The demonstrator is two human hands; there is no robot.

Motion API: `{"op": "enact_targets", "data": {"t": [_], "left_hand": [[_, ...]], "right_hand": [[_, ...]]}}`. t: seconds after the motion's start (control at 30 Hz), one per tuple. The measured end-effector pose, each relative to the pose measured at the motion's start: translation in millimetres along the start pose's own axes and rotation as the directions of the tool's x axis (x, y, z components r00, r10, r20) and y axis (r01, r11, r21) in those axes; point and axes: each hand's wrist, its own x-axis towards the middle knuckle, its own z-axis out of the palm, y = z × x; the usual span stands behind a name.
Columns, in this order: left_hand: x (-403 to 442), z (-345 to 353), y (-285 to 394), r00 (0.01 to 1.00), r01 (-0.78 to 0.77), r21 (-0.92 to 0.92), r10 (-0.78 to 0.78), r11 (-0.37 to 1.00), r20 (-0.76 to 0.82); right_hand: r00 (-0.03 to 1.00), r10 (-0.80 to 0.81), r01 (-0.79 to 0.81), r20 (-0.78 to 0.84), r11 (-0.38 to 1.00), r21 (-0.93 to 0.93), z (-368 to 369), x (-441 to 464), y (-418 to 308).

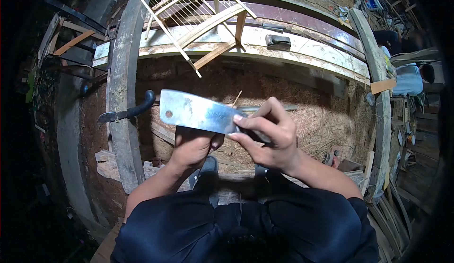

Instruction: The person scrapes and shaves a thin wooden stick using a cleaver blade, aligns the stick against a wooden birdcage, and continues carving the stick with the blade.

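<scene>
My right hand [276,133] grips a metal cleaver [194,112] near its handle end, thumb and fingers pressed on the blade. The broad blade points left and has a round hole near its far corner. Below and partly behind the blade, my left hand [191,147] is closed, some of its fingers hidden. A thin wooden stick [238,97] shows above the cleaver's upper edge, in line with the left fingertips. Its lower part is hidden by the blade.
A knife with a dark handle [142,106] rests at the left beam [124,64]. On the far plank [321,55] stand a wooden frame with thin bars [203,29] and a black block [278,42]. Shavings [312,135] cover the ground. A right beam [376,64] borders the workspace.
</scene>
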Motion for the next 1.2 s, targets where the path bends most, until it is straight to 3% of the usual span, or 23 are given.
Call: {"op": "enact_targets", "data": {"t": [0.03,0.07,0.17,0.27,0.3,0.33,0.5,0.53,0.6,0.67,0.73,0.77,0.8,0.9,1.03,1.13,1.17,1.2], "left_hand": [[0,2,-1,0.997,0.059,-0.085,-0.063,0.995,-0.053],[0,0,3,0.999,-0.045,0.101,0.046,0.994,-0.001],[2,3,3,0.996,-0.083,0.001,0.083,0.997,0.009],[-2,3,2,0.997,-0.039,0.034,0.041,0.999,-0.068],[3,-5,0,0.990,-0.137,0.185,0.128,0.973,0.063],[4,-7,-3,0.970,-0.239,0.436,0.229,0.868,0.076],[1,-17,-6,0.945,-0.322,0.710,0.260,0.626,0.199],[1,-7,6,0.951,-0.304,0.703,0.250,0.644,0.182],[-1,-18,0,0.793,-0.520,0.849,0.424,0.097,0.437],[-2,-27,-14,0.952,-0.285,0.790,0.256,0.542,0.168],[-1,-23,-10,0.977,-0.201,0.708,0.194,0.677,0.092],[-2,-20,-4,0.892,-0.385,0.860,0.374,0.334,0.254],[-3,-17,0,0.760,-0.478,0.876,0.466,-0.072,0.453],[-2,-18,2,0.771,-0.507,0.862,0.448,0.002,0.453],[3,-14,0,0.752,-0.505,0.863,0.484,-0.015,0.448],[7,-12,0,0.685,-0.566,0.824,0.569,0.023,0.455],[7,-12,0,0.810,-0.500,0.830,0.474,0.249,0.345],[6,-9,2,0.862,-0.451,0.819,0.410,0.356,0.297]], "right_hand": [[0.999,0.017,-0.017,0.036,1.000,0.006,-1,1,-4],[0.999,0.050,-0.050,-0.002,0.999,-0.003,1,0,-1],[0.998,0.033,-0.034,-0.062,0.999,-0.013,1,2,2],[0.999,0.034,-0.034,0.007,0.999,0.024,2,0,1],[0.997,0.078,-0.078,-0.027,0.997,0.000,1,1,1],[0.997,0.054,-0.055,-0.054,0.998,-0.010,1,3,1],[1.000,0.006,-0.006,0.006,1.000,0.030,1,3,0],[0.999,0.023,-0.023,-0.027,1.000,-0.005,1,3,1],[0.998,0.038,-0.038,-0.043,0.999,-0.013,2,0,2],[1.000,0.022,-0.022,0.012,1.000,0.010,0,2,-3],[0.999,0.034,-0.034,0.015,0.999,0.008,1,1,-2],[0.999,0.032,-0.032,-0.009,0.999,-0.001,2,2,-2],[0.999,0.028,-0.028,-0.032,1.000,-0.010,2,2,-2],[1.000,0.023,-0.023,-0.018,1.000,-0.020,1,3,-2],[0.999,0.044,-0.045,-0.032,0.998,-0.032,3,1,-2],[0.999,0.038,-0.040,-0.036,0.998,-0.048,2,3,-2],[0.998,0.046,-0.049,-0.040,0.997,-0.064,1,2,-2],[0.998,0.054,-0.057,-0.042,0.995,-0.080,0,2,-2]]}}
